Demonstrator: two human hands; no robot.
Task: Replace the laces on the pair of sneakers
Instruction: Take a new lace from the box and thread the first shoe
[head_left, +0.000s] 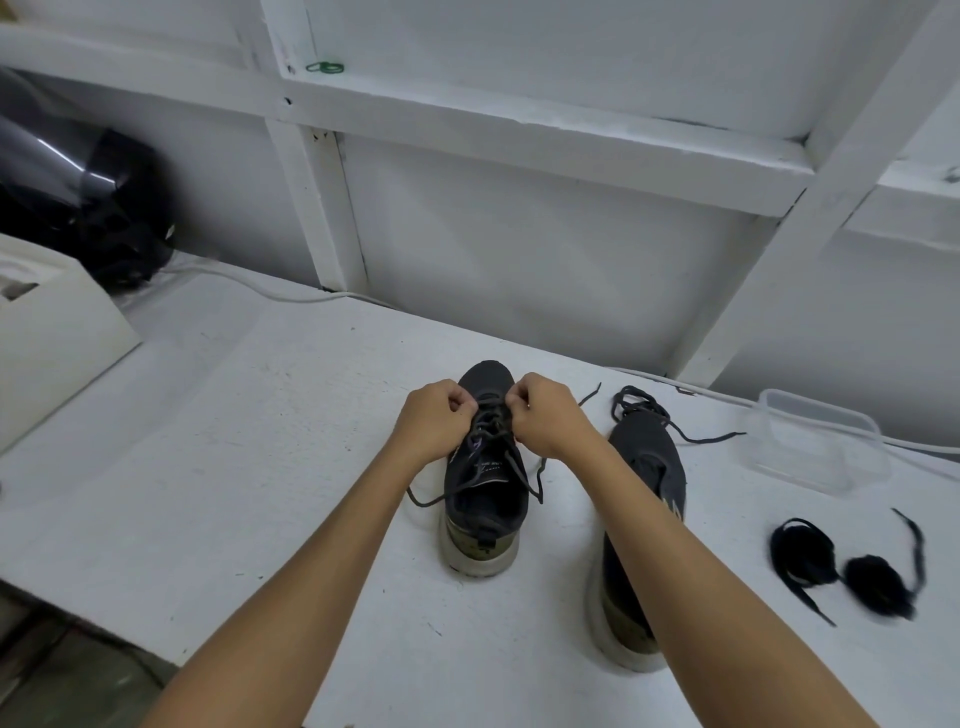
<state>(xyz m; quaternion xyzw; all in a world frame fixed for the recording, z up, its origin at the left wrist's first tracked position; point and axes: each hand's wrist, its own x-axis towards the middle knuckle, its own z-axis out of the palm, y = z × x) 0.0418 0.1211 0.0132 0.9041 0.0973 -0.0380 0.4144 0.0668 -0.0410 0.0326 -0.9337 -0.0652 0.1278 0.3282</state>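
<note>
A dark sneaker (485, 499) with a pale sole stands upright on the white table (249, 447), toe pointing away from me. My left hand (434, 418) and my right hand (545, 413) sit over its front eyelets, each pinching the grey lace (491, 415) with curled fingers. The lace's loose ends trail down both sides of the shoe. A second dark sneaker (649, 467) lies to the right, partly under my right forearm, without a lace in it. A loose dark lace (639, 402) lies at its toe. Two bundled black laces (852, 564) rest at the far right.
A clear plastic container (815, 441) sits at the back right near a white cable. A white box (52, 332) and a black helmet (88, 202) stand at the back left. White shelving rises behind the table, whose front edge drops off at lower left.
</note>
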